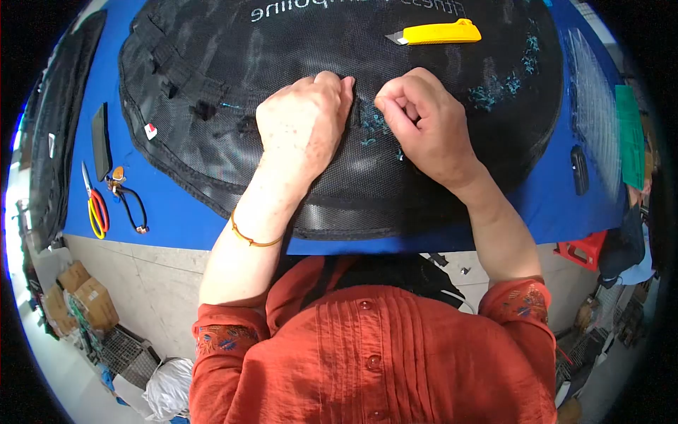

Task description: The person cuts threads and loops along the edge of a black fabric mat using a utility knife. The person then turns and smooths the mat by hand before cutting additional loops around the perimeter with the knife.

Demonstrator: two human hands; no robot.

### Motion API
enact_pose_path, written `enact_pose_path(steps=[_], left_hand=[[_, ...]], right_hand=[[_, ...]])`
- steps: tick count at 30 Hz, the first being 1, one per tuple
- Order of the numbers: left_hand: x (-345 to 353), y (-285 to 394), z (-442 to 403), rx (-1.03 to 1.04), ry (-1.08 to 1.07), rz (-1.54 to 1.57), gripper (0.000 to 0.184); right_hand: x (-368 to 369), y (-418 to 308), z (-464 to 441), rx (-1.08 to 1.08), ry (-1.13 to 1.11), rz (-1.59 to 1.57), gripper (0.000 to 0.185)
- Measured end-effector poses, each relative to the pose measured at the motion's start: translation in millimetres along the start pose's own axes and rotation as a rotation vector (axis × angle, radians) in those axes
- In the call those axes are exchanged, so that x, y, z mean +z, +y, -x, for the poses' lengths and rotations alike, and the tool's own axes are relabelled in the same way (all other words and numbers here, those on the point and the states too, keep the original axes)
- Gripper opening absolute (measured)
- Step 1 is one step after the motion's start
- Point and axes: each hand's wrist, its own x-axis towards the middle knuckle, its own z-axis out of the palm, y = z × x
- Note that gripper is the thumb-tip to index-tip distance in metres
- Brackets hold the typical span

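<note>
1. Here's the black mesh trampoline mat [339, 194], directly beneath both hands, its visible part longest left to right.
2. Left hand [300, 120] and right hand [431, 127] are curled, apart; clamped on anything? Can't tell.
3. Teal thread scraps [487, 99] lie nearer the right hand.
4. Counting: one mat, one yellow utility knife [441, 32], two hands, scraps uncountable.
</note>
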Motion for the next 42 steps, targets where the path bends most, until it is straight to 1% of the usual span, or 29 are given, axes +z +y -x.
enact_pose_path(steps=[2, 6, 8, 13, 20, 22, 23, 25, 27, 29, 32, 33, 35, 36, 37, 39, 41, 42], left_hand=[[-1, 0, 0, 0.003, 0.005, 0.004, 0.034], [0, 0, 1, 0.008, 0.016, 0.008, 0.034], [-1, -1, 1, 0.007, 0.01, -0.011, 0.034], [0, -1, 0, 0.003, -0.021, -0.022, 0.035], [3, -3, 1, 0.015, 0.008, -0.033, 0.036], [2, -3, 1, 0.019, 0.015, -0.032, 0.036], [2, -4, 1, 0.021, 0.016, -0.038, 0.036], [2, -3, 1, 0.023, 0.015, -0.04, 0.036], [1, -3, 1, 0.007, -0.015, -0.029, 0.035], [1, -3, 1, 0.013, 0.001, -0.029, 0.035], [0, -2, 1, 0.011, 0.007, -0.024, 0.035], [0, -2, 1, 0.002, 0.0, -0.019, 0.035], [0, -3, 1, -0.001, 0.0, -0.013, 0.035], [0, -3, 1, -0.003, 0.001, -0.006, 0.035], [0, -3, 1, -0.004, 0.0, -0.007, 0.035], [0, -3, 1, 0.004, 0.006, -0.004, 0.035], [-1, -3, 1, -0.004, -0.011, -0.018, 0.035], [-1, -2, 1, -0.014, -0.026, -0.033, 0.035]], right_hand=[[0, 2, 1, 0.065, 0.021, -0.08, 0.007], [-2, 8, 1, 0.038, 0.05, -0.125, 0.009], [-4, 12, 0, 0.081, 0.056, -0.17, 0.01], [0, 12, 1, 0.074, 0.059, -0.213, 0.012], [-1, -2, 0, 0.075, 0.004, -0.096, 0.007], [1, -1, 0, -0.059, -0.019, 0.016, 0.006], [1, 0, 0, -0.057, -0.018, 0.015, 0.006], [-2, 2, 1, -0.014, 0.021, -0.045, 0.007], [-4, 12, 1, 0.025, 0.089, -0.173, 0.008], [-4, 16, 1, 0.017, 0.101, -0.182, 0.009], [-9, 6, 3, 0.026, -0.051, -0.21, 0.008], [-10, 4, 2, 0.025, -0.053, -0.212, 0.008], [-13, 0, 0, -0.089, -0.128, -0.162, 0.01], [-14, -4, -1, -0.109, -0.134, -0.158, 0.015], [-13, -2, -3, -0.109, -0.134, -0.16, 0.015], [-11, 5, -6, -0.371, -0.153, -0.061, 0.017], [-8, 7, -2, -0.349, -0.172, -0.017, 0.017], [-8, 6, -1, -0.268, -0.149, -0.059, 0.015]])
